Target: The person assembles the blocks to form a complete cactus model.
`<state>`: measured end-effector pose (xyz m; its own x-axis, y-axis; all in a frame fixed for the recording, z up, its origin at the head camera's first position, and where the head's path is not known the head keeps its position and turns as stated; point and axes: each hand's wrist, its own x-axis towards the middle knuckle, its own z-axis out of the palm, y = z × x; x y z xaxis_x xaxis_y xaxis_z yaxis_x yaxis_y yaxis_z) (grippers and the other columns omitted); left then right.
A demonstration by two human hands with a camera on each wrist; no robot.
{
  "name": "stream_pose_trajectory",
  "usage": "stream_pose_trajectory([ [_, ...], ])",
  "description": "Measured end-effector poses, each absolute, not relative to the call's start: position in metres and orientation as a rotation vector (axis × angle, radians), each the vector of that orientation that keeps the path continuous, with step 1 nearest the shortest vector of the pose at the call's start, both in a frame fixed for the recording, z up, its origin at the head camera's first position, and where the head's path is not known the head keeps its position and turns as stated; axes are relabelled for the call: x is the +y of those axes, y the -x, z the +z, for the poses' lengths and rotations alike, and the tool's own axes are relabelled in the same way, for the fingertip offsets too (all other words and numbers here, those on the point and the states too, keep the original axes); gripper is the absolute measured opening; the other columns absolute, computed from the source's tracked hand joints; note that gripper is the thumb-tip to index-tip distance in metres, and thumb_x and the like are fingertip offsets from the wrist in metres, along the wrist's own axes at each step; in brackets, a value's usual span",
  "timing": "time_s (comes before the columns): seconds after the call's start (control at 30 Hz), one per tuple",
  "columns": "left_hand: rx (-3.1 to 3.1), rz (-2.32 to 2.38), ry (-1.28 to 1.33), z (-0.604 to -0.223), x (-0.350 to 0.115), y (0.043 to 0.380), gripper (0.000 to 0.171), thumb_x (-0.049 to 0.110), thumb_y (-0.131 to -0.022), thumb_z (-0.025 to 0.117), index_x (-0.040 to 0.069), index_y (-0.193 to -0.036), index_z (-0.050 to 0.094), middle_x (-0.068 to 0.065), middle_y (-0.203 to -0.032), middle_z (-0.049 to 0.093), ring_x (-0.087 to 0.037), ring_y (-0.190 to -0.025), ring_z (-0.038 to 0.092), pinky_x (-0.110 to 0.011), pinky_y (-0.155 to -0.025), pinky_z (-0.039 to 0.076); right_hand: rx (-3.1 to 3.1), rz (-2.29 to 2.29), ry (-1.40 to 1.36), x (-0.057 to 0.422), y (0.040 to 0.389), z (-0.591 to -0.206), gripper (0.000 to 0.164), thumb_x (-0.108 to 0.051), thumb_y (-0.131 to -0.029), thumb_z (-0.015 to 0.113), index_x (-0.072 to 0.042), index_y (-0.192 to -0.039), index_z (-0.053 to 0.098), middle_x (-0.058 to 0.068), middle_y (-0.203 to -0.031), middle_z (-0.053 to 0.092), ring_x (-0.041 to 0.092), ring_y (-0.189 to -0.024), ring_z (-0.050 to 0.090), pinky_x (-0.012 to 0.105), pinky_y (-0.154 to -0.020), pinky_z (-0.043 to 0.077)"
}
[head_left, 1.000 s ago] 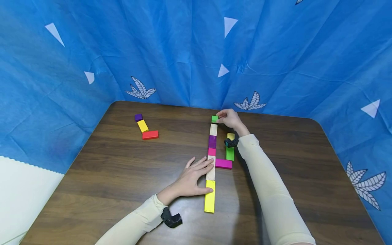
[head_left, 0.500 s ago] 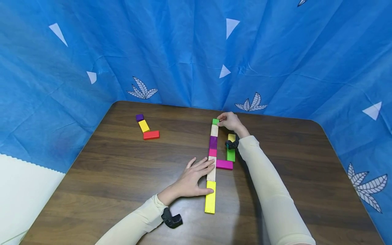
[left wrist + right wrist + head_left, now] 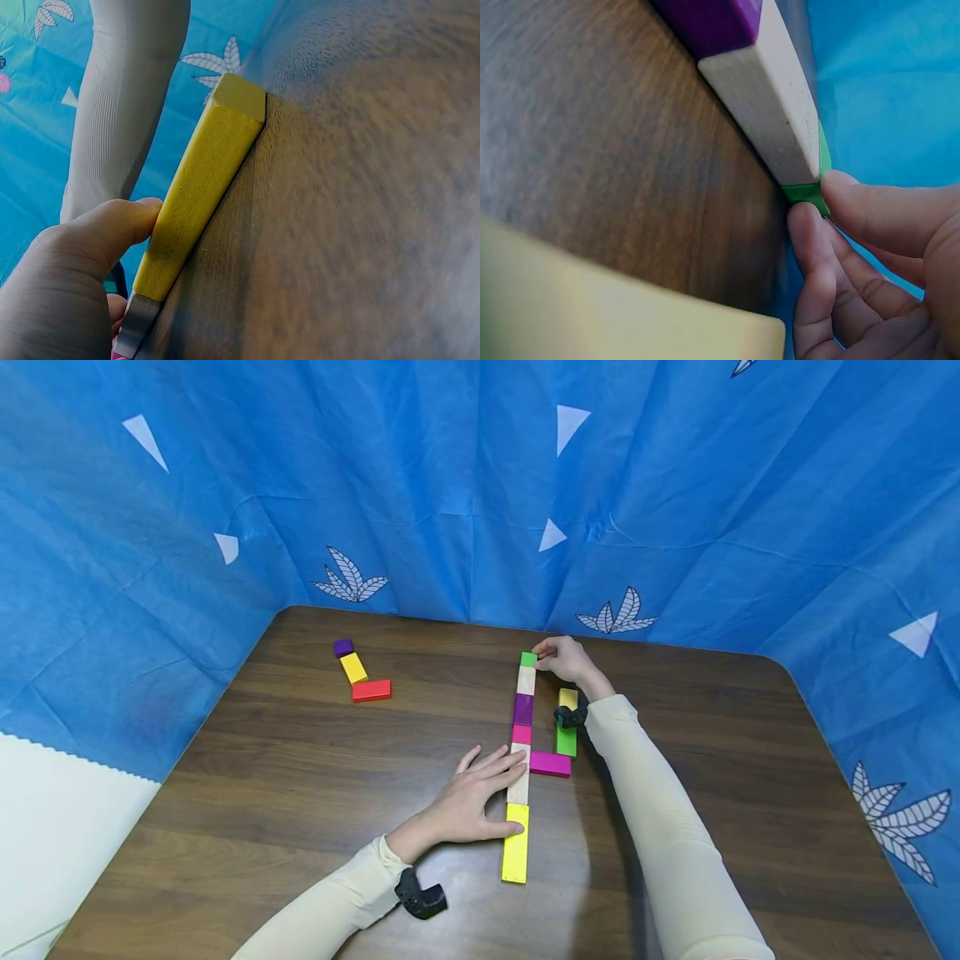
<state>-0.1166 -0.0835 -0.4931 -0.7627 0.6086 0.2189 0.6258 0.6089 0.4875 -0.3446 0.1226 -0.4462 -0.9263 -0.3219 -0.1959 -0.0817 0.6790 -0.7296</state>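
Observation:
A straight row of coloured wooden blocks runs away from me. From near to far come a yellow block [image 3: 514,864], a plain wood block [image 3: 517,792], a pink block [image 3: 521,734], a purple block [image 3: 522,709], a second plain block [image 3: 527,680] and a small green block [image 3: 528,658]. My left hand [image 3: 468,802] lies spread, fingertips on the nearer plain block, thumb on the yellow one. At the far end, my right hand [image 3: 565,660] pinches the green block, which touches the plain block's end in the right wrist view [image 3: 804,196].
Right of the row, a magenta block [image 3: 551,765] touches its side. Beyond that lie a long green block [image 3: 566,742] and a pale yellow block [image 3: 567,697], partly behind the wrist camera. Red [image 3: 372,691], yellow [image 3: 354,668] and purple [image 3: 342,647] blocks lie far left.
My right hand has drawn the small green block toward me, closing the gap to the plain block's end. My left hand has stayed in place on the row.

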Motion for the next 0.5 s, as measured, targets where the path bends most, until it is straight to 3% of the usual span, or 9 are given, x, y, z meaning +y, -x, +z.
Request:
stream_pose_trajectory([
  [0.5,-2.797,-0.845,1.066,-0.493,-0.083,0.116,0.085,0.054,-0.08,0.068,0.012,-0.149,0.041,0.0,-0.158,0.035,-0.025,-0.148,0.029,-0.06,-0.117,0.016,2.623,-1.322,0.31,0.142,0.33,-0.438,0.041,-0.012,-0.096,0.06,0.0,-0.134,0.055,0.021,-0.127,0.06,0.035,-0.114,0.058,0.048,-0.099,0.048],
])
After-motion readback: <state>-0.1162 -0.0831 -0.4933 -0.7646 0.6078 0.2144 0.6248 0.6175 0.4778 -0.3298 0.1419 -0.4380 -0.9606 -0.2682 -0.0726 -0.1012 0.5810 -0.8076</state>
